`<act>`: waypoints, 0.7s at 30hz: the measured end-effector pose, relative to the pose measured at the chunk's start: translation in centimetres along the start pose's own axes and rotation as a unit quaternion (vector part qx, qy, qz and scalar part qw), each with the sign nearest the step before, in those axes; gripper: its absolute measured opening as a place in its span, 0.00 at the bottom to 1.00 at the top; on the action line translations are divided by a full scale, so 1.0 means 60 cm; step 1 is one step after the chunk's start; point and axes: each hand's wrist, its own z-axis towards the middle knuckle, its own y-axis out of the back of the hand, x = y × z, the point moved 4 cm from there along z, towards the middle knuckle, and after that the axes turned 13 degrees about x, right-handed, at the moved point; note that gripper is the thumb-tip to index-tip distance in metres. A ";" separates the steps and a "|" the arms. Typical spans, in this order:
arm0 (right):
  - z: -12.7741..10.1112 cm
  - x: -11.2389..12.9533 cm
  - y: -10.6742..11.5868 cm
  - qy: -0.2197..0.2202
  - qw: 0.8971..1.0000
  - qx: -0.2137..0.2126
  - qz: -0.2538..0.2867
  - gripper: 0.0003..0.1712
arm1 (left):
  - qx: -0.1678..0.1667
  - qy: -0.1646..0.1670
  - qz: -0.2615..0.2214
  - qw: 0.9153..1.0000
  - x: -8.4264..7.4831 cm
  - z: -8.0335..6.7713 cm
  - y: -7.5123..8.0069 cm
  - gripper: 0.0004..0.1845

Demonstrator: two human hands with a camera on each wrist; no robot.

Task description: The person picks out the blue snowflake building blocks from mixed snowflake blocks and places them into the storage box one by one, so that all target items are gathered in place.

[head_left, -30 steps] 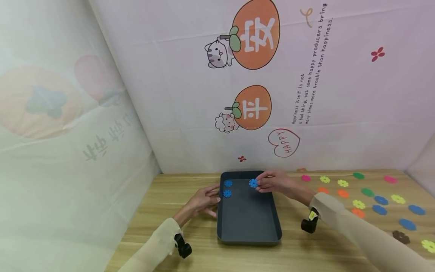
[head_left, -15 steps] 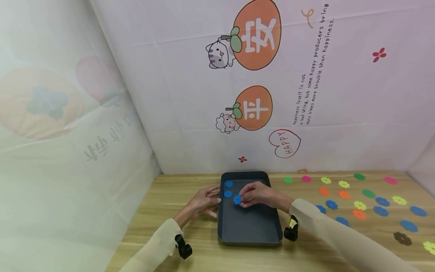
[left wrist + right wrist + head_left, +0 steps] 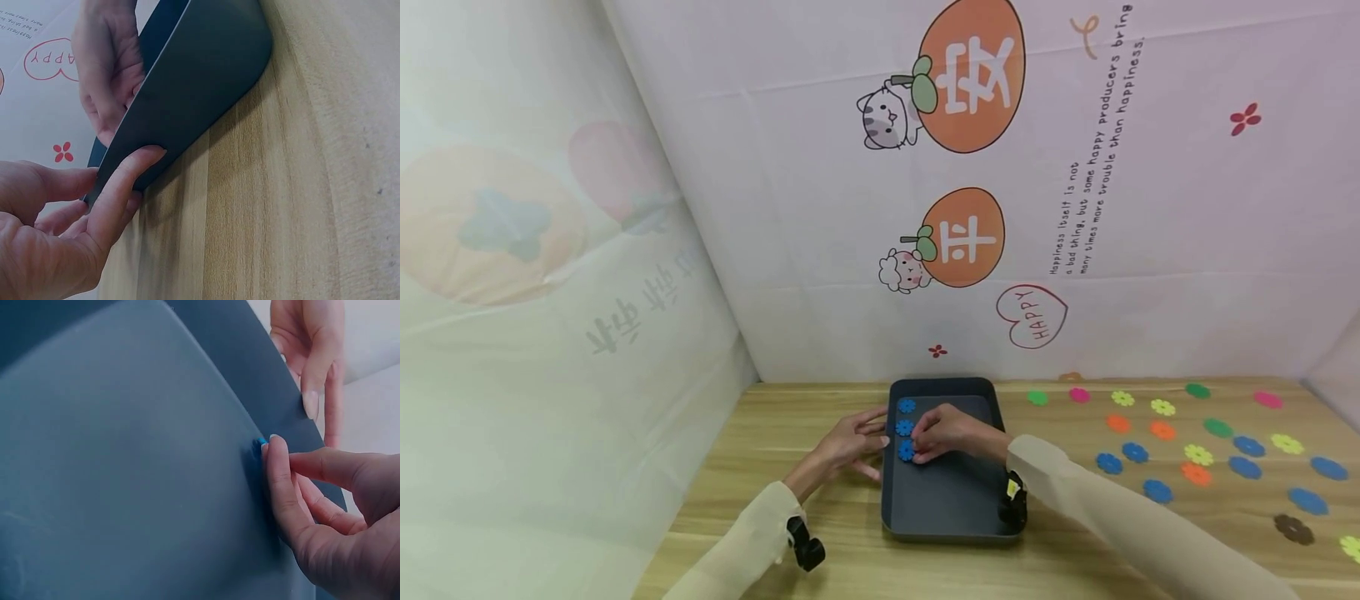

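Head view, going left to right: the left hand (image 3: 850,446) sits just outside the dark tray (image 3: 955,500), fingers mostly straight and pressed against the tray's left wall. The left wrist view backs that up, fingertips (image 3: 140,159) flat on the outer wall and nothing held. The tray lies on the wooden table (image 3: 760,467) with its long axis running away from the person toward the back wall. Three blue flower pieces line up along the tray's left wall, in its far half. The right hand (image 3: 951,433) pinches the nearest blue flower piece (image 3: 907,450), which lies flat on the tray floor just beside that wall. Right of the tray, loose flower pieces (image 3: 1195,454) in green, pink, yellow, orange, blue and brown are scattered over the table.
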 end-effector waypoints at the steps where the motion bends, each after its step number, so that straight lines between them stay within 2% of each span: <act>1: 0.002 -0.001 0.000 -0.002 1.000 -0.004 -0.003 0.10 | 0.000 0.000 0.000 1.000 0.000 0.000 0.000 0.35; 13: 0.004 0.007 -0.011 -0.001 0.994 -0.032 -0.101 0.03 | -0.004 0.004 -0.001 1.000 0.002 0.001 0.000 0.35; 21: -0.003 0.016 -0.007 0.031 0.983 -0.042 -0.179 0.04 | -0.005 0.003 -0.002 1.000 0.003 0.001 -0.001 0.35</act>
